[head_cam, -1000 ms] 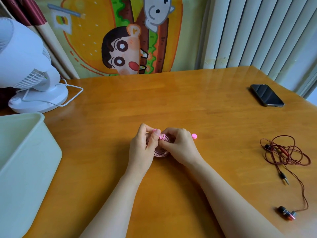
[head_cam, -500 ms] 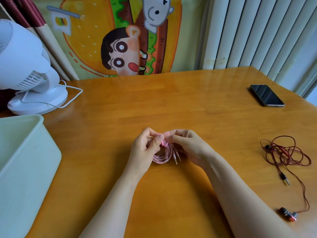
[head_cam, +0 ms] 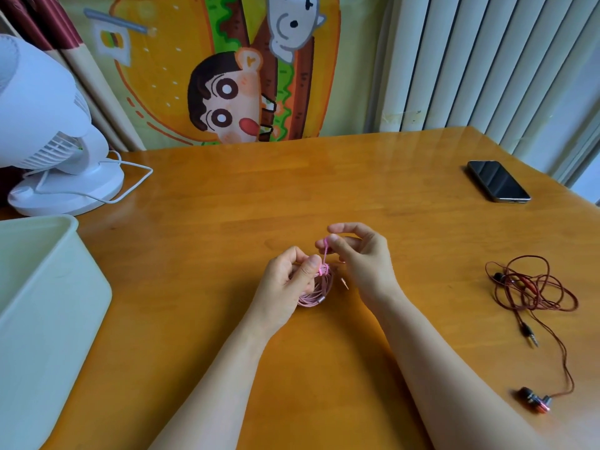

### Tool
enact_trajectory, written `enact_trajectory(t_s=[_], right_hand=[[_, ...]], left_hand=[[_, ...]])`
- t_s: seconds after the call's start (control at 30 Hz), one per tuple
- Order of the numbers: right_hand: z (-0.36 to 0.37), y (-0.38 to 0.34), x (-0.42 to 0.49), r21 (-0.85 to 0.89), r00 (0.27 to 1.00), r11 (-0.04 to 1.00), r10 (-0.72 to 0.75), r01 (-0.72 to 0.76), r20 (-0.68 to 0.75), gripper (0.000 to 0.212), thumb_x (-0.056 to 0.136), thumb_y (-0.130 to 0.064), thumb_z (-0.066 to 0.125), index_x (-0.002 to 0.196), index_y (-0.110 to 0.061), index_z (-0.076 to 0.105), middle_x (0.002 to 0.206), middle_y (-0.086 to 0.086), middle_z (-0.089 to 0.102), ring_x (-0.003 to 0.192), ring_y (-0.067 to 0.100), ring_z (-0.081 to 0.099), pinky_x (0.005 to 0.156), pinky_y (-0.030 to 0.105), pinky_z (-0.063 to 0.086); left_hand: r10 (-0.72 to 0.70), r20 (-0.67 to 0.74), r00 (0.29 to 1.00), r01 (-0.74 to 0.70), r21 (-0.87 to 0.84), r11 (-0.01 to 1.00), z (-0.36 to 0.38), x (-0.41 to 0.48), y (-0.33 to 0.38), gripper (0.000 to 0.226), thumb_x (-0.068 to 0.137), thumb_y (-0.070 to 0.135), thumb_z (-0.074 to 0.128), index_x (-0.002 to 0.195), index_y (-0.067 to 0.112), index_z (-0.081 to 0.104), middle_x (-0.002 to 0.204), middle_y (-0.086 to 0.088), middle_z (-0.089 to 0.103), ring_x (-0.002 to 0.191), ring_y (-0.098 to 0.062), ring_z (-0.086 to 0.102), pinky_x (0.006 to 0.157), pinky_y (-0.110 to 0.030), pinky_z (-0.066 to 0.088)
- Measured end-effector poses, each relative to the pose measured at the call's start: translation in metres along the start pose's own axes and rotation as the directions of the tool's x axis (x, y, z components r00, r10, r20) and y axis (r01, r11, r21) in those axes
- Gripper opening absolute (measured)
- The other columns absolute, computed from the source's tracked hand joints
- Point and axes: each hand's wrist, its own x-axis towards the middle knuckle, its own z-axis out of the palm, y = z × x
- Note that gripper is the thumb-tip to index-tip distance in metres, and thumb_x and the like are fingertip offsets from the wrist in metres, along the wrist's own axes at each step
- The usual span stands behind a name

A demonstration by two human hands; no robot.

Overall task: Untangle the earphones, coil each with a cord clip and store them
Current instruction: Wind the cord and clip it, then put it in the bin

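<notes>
A coil of pink earphones [head_cam: 316,292] sits at the middle of the wooden table [head_cam: 324,190]. My left hand [head_cam: 287,282] grips the coil, thumb pressed at its top. A pink cord clip [head_cam: 324,258] wraps the coil there, and its free end rises to my right hand [head_cam: 358,259], which pinches it between thumb and fingers just above the coil. The plug of the pink earphones pokes out beside the coil. A loose tangle of red earphones [head_cam: 532,292] lies at the right, its plug and earbuds trailing toward the near edge.
A pale green bin [head_cam: 48,303] stands at the near left. Behind it sits a white desk fan [head_cam: 55,151] with its cable on the table. A black phone [head_cam: 498,180] lies at the far right.
My right hand has lifted off the coil and drawn the clip's end upward, away from my left hand. The coil's lower part and plug are now exposed.
</notes>
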Motion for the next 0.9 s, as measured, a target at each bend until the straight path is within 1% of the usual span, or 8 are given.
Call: enact_trajectory(t_s=[0.07,0.17,0.27,0.4,0.6,0.73,0.8,0.9], right_hand=[[0.005,0.000,-0.003,-0.033,0.994,0.998,-0.043,0.046,0.102,0.009,0.093,-0.004,0.064,0.102,-0.003,0.064,0.078,0.007,0.076,0.066,0.010,0.069,0.058,0.019,0.052],[0.010,0.001,-0.005,-0.097,0.981,0.991,-0.070,0.088,0.181,0.013,0.092,-0.005,0.065,0.102,0.003,0.065,0.071,0.006,0.073,0.055,0.001,0.063,0.052,0.012,0.045],[0.009,0.003,-0.005,-0.088,0.984,0.994,-0.053,0.069,0.170,0.015,0.090,-0.006,0.068,0.099,0.006,0.066,0.063,-0.001,0.071,0.052,0.001,0.061,0.052,0.012,0.044],[0.007,0.004,-0.004,-0.015,0.986,1.000,0.001,0.001,0.169,0.016,0.087,-0.008,0.070,0.095,0.006,0.067,0.063,0.007,0.070,0.056,0.009,0.064,0.056,0.015,0.048],[0.006,0.003,-0.005,0.021,0.971,0.998,0.048,-0.054,0.232,0.016,0.090,-0.011,0.066,0.094,0.004,0.070,0.062,0.007,0.069,0.059,0.008,0.064,0.059,0.013,0.046],[0.003,0.000,-0.004,-0.036,0.955,0.997,0.070,-0.062,0.288,0.016,0.093,-0.017,0.064,0.092,-0.005,0.074,0.077,0.015,0.071,0.072,0.014,0.063,0.067,0.022,0.046],[0.001,0.000,-0.002,-0.072,0.950,0.995,0.083,-0.064,0.302,0.015,0.094,-0.014,0.062,0.095,-0.007,0.076,0.082,0.013,0.071,0.074,0.015,0.060,0.068,0.024,0.045],[0.002,0.001,-0.003,-0.062,0.955,0.997,0.059,-0.043,0.289,0.014,0.092,-0.002,0.062,0.099,-0.004,0.074,0.080,0.011,0.073,0.070,0.011,0.061,0.066,0.018,0.046]], left_hand=[[-0.002,-0.066,0.998,0.002,-0.001,1.000,-0.002,-0.001,-0.001,0.026,0.095,0.031,0.052,0.080,0.010,0.044,0.056,0.009,0.036,0.053,-0.009,0.030,0.050,-0.019,0.027],[-0.011,-0.141,0.990,0.009,-0.015,1.000,-0.003,-0.001,-0.002,0.027,0.093,0.033,0.054,0.081,0.011,0.044,0.054,0.009,0.035,0.053,-0.010,0.029,0.049,-0.021,0.025],[-0.012,-0.143,0.990,0.009,-0.020,1.000,-0.002,0.000,-0.004,0.028,0.093,0.032,0.056,0.081,0.009,0.045,0.054,0.010,0.035,0.053,-0.011,0.028,0.048,-0.023,0.023],[-0.016,-0.137,0.990,0.008,-0.059,0.998,-0.002,0.001,-0.003,0.033,0.088,0.033,0.059,0.083,0.003,0.048,0.054,0.007,0.037,0.053,-0.011,0.031,0.049,-0.023,0.024],[-0.044,-0.163,0.986,0.034,-0.063,0.997,-0.003,0.001,-0.005,0.034,0.085,0.038,0.063,0.083,0.006,0.053,0.054,0.003,0.051,0.052,-0.009,0.041,0.050,-0.020,0.032],[-0.048,-0.185,0.981,0.038,-0.058,0.998,-0.003,0.002,-0.007,0.032,0.083,0.040,0.064,0.083,0.010,0.053,0.056,0.001,0.054,0.053,-0.008,0.046,0.053,-0.017,0.037],[-0.047,-0.195,0.980,0.036,-0.060,0.998,-0.004,0.002,-0.009,0.032,0.083,0.041,0.063,0.083,0.011,0.053,0.056,0.002,0.054,0.054,-0.007,0.047,0.054,-0.018,0.037],[-0.050,-0.193,0.980,0.040,-0.056,0.998,-0.004,0.003,-0.011,0.030,0.084,0.041,0.063,0.083,0.012,0.054,0.056,0.003,0.055,0.054,-0.007,0.047,0.054,-0.018,0.038]])
